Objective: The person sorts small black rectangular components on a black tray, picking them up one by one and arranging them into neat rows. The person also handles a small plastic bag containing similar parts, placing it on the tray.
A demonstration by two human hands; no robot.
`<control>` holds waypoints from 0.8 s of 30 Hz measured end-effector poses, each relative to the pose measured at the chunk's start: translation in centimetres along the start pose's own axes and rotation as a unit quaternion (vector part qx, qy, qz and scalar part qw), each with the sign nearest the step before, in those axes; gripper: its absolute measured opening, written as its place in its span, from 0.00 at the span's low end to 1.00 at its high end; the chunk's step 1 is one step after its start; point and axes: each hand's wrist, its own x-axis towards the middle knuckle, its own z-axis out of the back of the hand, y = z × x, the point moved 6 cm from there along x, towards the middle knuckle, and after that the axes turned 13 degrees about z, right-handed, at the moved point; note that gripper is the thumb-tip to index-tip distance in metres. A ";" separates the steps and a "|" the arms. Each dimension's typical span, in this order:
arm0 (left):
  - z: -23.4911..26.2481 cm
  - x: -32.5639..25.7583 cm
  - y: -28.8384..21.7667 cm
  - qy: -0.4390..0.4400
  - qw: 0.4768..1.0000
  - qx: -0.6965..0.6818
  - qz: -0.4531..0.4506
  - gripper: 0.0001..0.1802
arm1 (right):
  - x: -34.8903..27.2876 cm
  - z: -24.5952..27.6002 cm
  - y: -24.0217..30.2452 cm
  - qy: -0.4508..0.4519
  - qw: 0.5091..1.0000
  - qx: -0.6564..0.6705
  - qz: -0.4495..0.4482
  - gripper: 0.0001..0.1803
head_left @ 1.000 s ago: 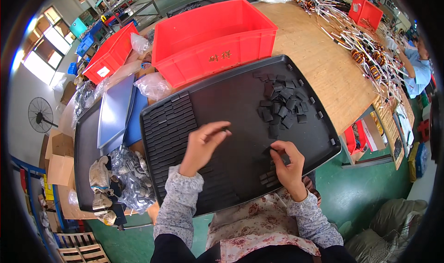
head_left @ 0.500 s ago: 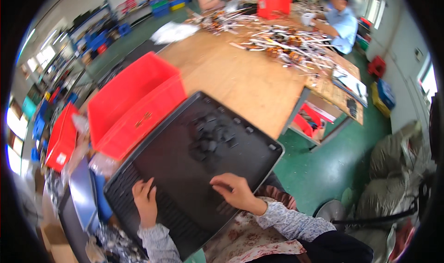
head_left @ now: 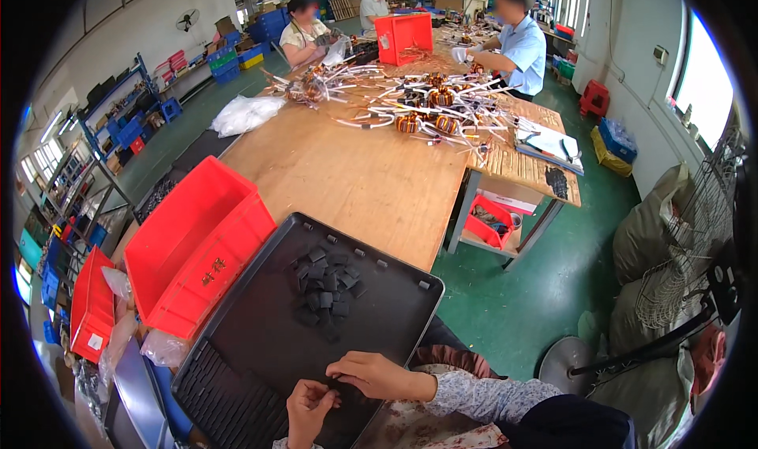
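Note:
Both hands are close together over the near part of a black tray (head_left: pixel 268 291). My left hand (head_left: pixel 309 408) has its thumb and fingers pinched, with a small dark bit at the fingertips that I cannot make out. My right hand (head_left: pixel 379 375) is also closed in a pinch, its fingertips just above the left ones; what it holds, if anything, is hidden. Farther up the tray lies a loose heap of small black square pieces (head_left: pixel 326 285). Along the tray's left side, similar flat black pieces (head_left: pixel 229 398) lie in neat rows.
A large red bin (head_left: pixel 197 247) stands against the tray's left edge, with a smaller red bin (head_left: pixel 93 303) beyond it. Wire-wound copper coils (head_left: pixel 426 109) cover the wooden table's (head_left: pixel 355 180) far part. Several people work there. A round stand base (head_left: pixel 567 366) is on the floor at right.
My hands have come together from apart, the left one moving right. The view has tilted up, so the tray sits lower in the picture.

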 end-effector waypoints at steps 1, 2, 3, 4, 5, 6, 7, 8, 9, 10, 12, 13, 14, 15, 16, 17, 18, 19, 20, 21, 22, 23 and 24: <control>-0.7 -0.3 -1.2 -0.019 0.999 -0.039 -0.007 0.09 | 0.2 0.0 0.2 0.013 1.000 0.006 -0.003 0.15; -0.9 -0.4 -1.8 -0.039 0.996 -0.077 -0.014 0.07 | 0.4 0.0 0.2 0.027 1.000 0.012 -0.007 0.15; -0.8 -0.1 -1.1 -0.029 0.998 -0.053 -0.011 0.06 | 0.3 -0.2 0.4 0.029 1.000 0.005 0.009 0.15; -0.4 0.4 0.0 -0.020 0.999 -0.028 -0.007 0.06 | 0.2 -0.6 0.5 0.031 0.999 -0.002 0.024 0.15; -0.4 0.5 -0.1 -0.018 1.000 -0.001 0.003 0.05 | 0.2 -0.9 0.5 0.033 0.999 0.001 0.039 0.15; -0.2 0.4 -0.2 -0.028 1.000 -0.004 0.006 0.05 | 0.3 -0.7 0.4 0.029 0.999 -0.031 0.030 0.15; -0.1 0.3 -0.4 -0.037 0.999 -0.007 0.009 0.05 | 0.5 -0.2 0.4 0.025 0.997 -0.063 0.021 0.16; 0.0 0.0 -0.8 -0.050 0.999 -0.012 0.012 0.04 | 0.7 0.3 0.4 0.023 0.995 -0.094 0.014 0.16; -0.1 -0.2 -1.2 -0.036 0.998 -0.049 0.008 0.05 | 0.9 1.0 0.0 0.025 0.985 -0.168 0.019 0.18; -0.1 -0.4 -1.5 -0.021 0.996 -0.087 0.003 0.05 | 0.8 1.7 -0.2 0.034 0.978 -0.207 -0.003 0.20; 0.0 -0.6 -1.5 -0.007 0.994 -0.110 0.004 0.06 | 0.2 1.8 -0.9 0.096 0.965 -0.242 -0.039 0.20; 0.0 -0.4 -1.3 -0.005 0.995 -0.094 0.012 0.06 | -0.4 1.4 -1.3 0.112 0.968 -0.219 -0.043 0.19; -0.1 -0.3 -1.2 -0.003 0.997 -0.078 0.019 0.07 | -1.4 0.6 -1.9 0.128 0.971 -0.197 -0.047 0.19; -0.1 0.1 -0.7 -0.006 0.995 -0.098 0.030 0.07 | -2.1 0.1 -2.3 0.145 0.973 -0.174 -0.051 0.19; 0.0 0.5 0.1 -0.014 0.992 -0.119 0.041 0.07 | -2.1 -0.2 -2.3 0.153 0.972 -0.172 -0.041 0.19; -0.1 0.6 0.1 -0.020 0.989 -0.139 0.054 0.09 | -2.2 -0.6 -2.3 0.160 0.972 -0.171 -0.034 0.19; -0.2 0.6 -0.2 -0.027 0.987 -0.151 0.045 0.10 | -2.2 -0.8 -2.3 0.166 0.971 -0.169 -0.026 0.19; -0.4 0.7 -0.5 -0.034 0.985 -0.163 0.037 0.10 | -2.3 -0.9 -2.2 0.168 0.972 -0.165 -0.024 0.19; -0.5 0.6 -1.0 -0.042 0.983 -0.174 0.027 0.10 | -2.1 -1.0 -2.1 0.170 0.972 -0.160 -0.019 0.19; -0.4 0.6 -0.6 -0.040 0.985 -0.163 0.036 0.10 | -2.0 -1.2 -2.0 0.172 0.973 -0.154 -0.014 0.18; -0.2 0.6 0.1 -0.038 0.987 -0.152 0.045 0.10 | -1.9 -1.3 -2.0 0.174 0.974 -0.146 -0.018 0.18; -0.1 0.7 0.6 -0.033 0.988 -0.143 0.054 0.10 | -1.8 -1.4 -1.9 0.177 0.974 -0.141 -0.024 0.17; -0.1 0.8 1.0 -0.025 0.991 -0.117 0.067 0.10 | -1.7 -1.5 -1.9 0.180 0.974 -0.135 -0.029 0.17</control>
